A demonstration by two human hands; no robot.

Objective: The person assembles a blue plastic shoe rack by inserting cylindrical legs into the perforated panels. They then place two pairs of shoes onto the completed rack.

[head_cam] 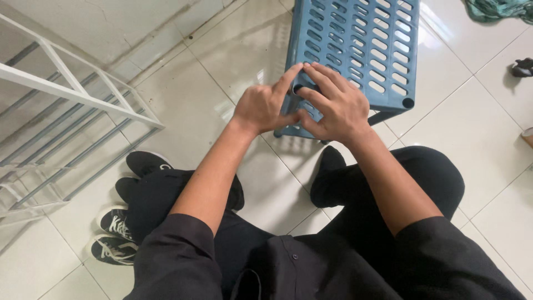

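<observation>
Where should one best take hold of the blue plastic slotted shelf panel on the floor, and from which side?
Probably at the near long edge of the blue plastic slotted shelf panel, from the person's side. The left hand and right hand already rest there, at its corner socket. The open slots and raised rim let fingers hook in.

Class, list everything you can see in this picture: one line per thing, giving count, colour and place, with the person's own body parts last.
Slotted plastic shelf: one, blue, on the floor at top centre, under both hands.
Metal rack: one, white, at the left edge.
Sneakers: two, black with white laces, lower left on the floor.
Black shoe: one, left of centre, beside the knee.
Cloth: one, green, top right corner.
Small dark object: one, black, right edge; kind unclear.
Floor tiles: many, glossy white.
Left hand: one, fingers on the shelf's near corner.
Right hand: one, pressing the same corner.
</observation>
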